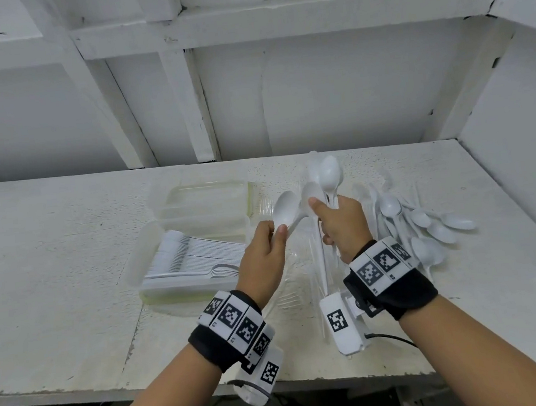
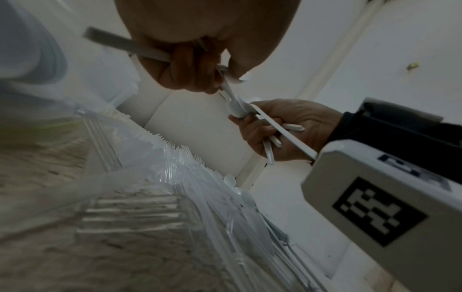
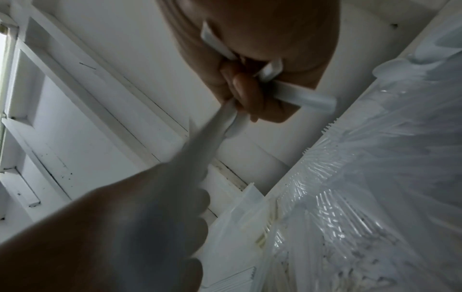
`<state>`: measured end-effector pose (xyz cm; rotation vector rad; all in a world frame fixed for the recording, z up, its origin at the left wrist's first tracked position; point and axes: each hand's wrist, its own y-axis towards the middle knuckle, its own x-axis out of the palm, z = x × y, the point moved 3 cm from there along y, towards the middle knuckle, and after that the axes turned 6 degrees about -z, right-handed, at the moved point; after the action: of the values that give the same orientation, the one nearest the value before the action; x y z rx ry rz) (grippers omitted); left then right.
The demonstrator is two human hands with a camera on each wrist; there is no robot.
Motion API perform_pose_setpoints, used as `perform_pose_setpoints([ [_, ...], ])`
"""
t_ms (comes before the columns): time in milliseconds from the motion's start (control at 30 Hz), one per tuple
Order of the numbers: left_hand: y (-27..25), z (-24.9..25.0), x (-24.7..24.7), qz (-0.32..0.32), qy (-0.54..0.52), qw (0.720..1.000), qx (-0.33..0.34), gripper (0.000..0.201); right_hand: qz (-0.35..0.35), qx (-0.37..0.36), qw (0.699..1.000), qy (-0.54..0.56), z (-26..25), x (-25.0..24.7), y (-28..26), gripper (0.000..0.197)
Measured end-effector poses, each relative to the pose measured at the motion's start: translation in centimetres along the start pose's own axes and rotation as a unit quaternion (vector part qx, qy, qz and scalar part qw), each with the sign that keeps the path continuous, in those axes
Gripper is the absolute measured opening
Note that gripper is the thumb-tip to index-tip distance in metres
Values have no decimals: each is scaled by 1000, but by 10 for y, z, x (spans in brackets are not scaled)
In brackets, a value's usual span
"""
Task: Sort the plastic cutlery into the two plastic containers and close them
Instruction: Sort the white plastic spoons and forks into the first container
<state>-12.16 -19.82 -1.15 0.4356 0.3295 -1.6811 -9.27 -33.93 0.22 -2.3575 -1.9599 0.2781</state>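
Note:
My left hand (image 1: pixel 266 246) pinches one white plastic spoon (image 1: pixel 286 210) by its neck, bowl up, above the table. Just to its right my right hand (image 1: pixel 339 224) grips a bundle of white spoons (image 1: pixel 327 176), bowls upward and handles hanging below the fist. The left wrist view shows that right hand (image 2: pixel 280 130) with the spoon handles (image 2: pixel 287 136) fanned out of it. A clear container (image 1: pixel 194 268) at the left holds a row of white forks. Behind it stands a second clear container (image 1: pixel 206 203). Loose white spoons (image 1: pixel 422 222) lie heaped at the right.
Clear plastic forks (image 1: pixel 289 287) lie spread on the table under and between my hands. The white tabletop (image 1: pixel 49 261) runs to a panelled white wall behind and a side wall (image 1: pixel 517 174) at the right. A black cable (image 1: pixel 392 337) trails from my right wrist camera.

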Motion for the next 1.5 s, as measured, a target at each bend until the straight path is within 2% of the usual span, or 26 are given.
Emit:
perform_pose_setpoints([
  [100, 0, 3, 1, -3, -21, 1000, 1, 21, 10, 11, 1000, 10, 3, -2, 1, 24],
  [167, 1, 3, 0, -8, -102, 994, -38, 18, 20, 1, 1000, 11, 1, -6, 2, 23],
  [300, 4, 4, 0, -47, -282, 949, -130, 12, -20, -69, 997, 15, -9, -9, 0, 26],
  [400, 3, 9, 4, -116, -349, 918, -151, 10, -50, -118, 991, -37, -14, -3, -2, 17],
  [467, 0, 13, 7, -160, -370, 903, -150, 9, -49, -138, 986, -79, -11, 0, 0, 15],
  [567, -1, 13, 9, -188, -392, 886, -159, 9, -73, -132, 982, -112, -5, -1, 1, 21],
  [667, -3, 11, 11, -199, -402, 877, -170, 10, -111, -121, 984, -76, -5, -1, 0, 18],
  [867, -4, 12, 9, -226, -432, 857, -165, 27, -138, -124, 982, -28, -13, 1, -6, 14],
  [1033, -4, 17, 6, -223, -453, 849, -155, 26, -140, -76, 987, 35, -11, 4, -5, 10],
  [1167, -4, 19, 5, -234, -467, 840, -148, 25, -142, -77, 987, 17, -11, 6, -5, 11],
  [1333, -3, 17, 4, -209, -470, 843, -156, 23, -147, -56, 987, 43, -8, 6, -5, 12],
  [1500, -5, 15, 5, -217, -484, 833, -158, 26, -174, -50, 983, 26, -8, 6, -8, 14],
])
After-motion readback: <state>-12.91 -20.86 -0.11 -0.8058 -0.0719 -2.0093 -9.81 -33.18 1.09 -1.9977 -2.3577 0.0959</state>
